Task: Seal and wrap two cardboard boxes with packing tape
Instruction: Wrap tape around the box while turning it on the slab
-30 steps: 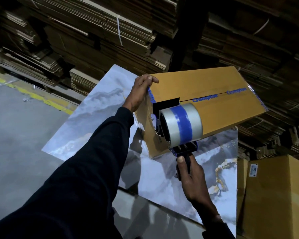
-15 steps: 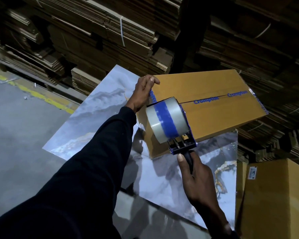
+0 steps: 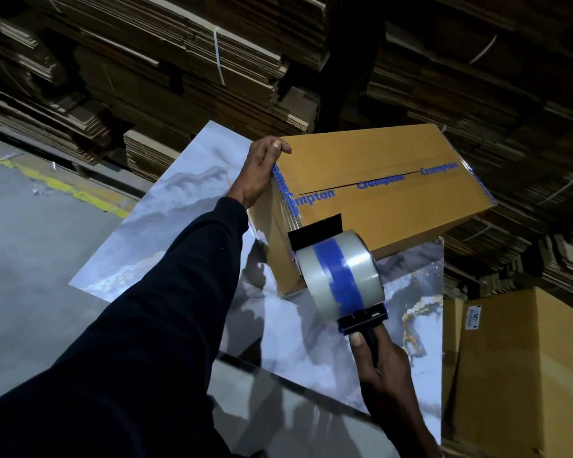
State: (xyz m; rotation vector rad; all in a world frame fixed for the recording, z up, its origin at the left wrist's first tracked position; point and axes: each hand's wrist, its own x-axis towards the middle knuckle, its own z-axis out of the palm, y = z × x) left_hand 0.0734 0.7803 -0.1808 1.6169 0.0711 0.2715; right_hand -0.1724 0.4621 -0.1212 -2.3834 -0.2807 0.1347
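Your left hand [image 3: 262, 170] presses down on the near corner of the cardboard box [image 3: 384, 193], fingers lying over its top edge, while your right hand [image 3: 382, 361] is wrapped round the black handle of the tape dispenser [image 3: 341, 276], the two hands well apart. That box lies on the marbled tabletop [image 3: 179, 209], its blue-lettered tape running along the top seam, and a clear strip of tape stretches from the dispenser up over the box's near end. A second box [image 3: 510, 368] stands to your right beside the table.
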